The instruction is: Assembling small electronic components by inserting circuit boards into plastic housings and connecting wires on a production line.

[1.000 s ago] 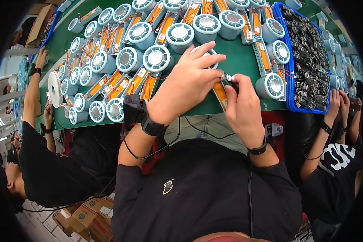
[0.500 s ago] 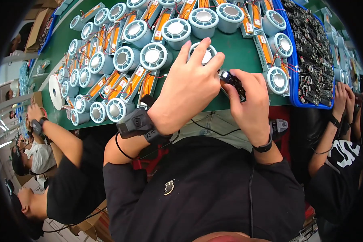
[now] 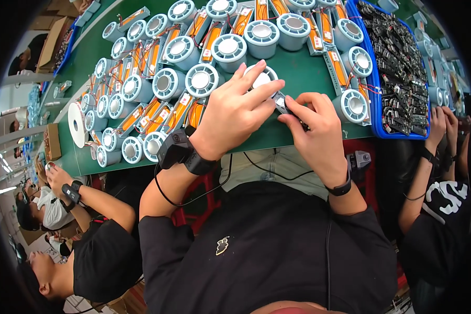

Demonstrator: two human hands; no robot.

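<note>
My left hand (image 3: 235, 119) bends over a light-blue fan unit (image 3: 260, 75) with a round slotted head and silver centre, its fingers across the unit's body. Most of that unit's body is hidden under the hand. Just right of those fingers, my right hand (image 3: 319, 121) pinches a small dark circuit board (image 3: 281, 103) between thumb and fingers. The board's upper end lies by the left fingertips; its lower end is covered by the right fingers. Whether board and unit touch cannot be told.
Similar light-blue units (image 3: 202, 80), with orange cells and red wires, crowd the green table (image 3: 311, 78). A blue tray (image 3: 374, 104) heaped with dark circuit boards (image 3: 397, 68) stands at right. A white reel (image 3: 77, 124) is at left. Co-workers sit on both sides.
The right hand and circuit board have shifted slightly left and the board has turned, showing a paler face. The left hand's fingers have angled right. A co-worker's hands at left have moved.
</note>
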